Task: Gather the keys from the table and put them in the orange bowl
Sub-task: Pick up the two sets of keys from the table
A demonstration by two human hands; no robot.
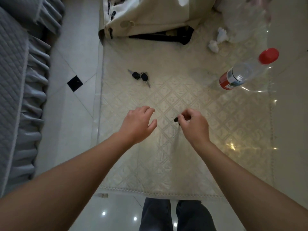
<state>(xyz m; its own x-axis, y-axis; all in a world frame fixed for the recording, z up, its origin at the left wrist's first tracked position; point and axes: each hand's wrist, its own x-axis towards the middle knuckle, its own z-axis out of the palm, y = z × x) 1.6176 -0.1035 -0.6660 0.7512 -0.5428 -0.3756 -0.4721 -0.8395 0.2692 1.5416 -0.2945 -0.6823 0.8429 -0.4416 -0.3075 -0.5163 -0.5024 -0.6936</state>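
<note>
Two black-headed keys on one ring [140, 76] lie on the cream quilted tablecloth [166, 155], toward the far left of the table. My right hand [193, 124] hovers over the table's middle with its fingers pinched on a small black key head [176, 120]; most of that key is hidden by the fingers. My left hand [139, 122] floats beside it, fingers loosely curled and apart, holding nothing. No orange bowl is in view.
A clear plastic bottle with a red cap [245, 72] stands at the right. Crumpled white tissues [218, 39] lie at the back right. A cream bag [150, 15] with a black strap sits at the far edge. A grey sofa [16, 80] flanks the left.
</note>
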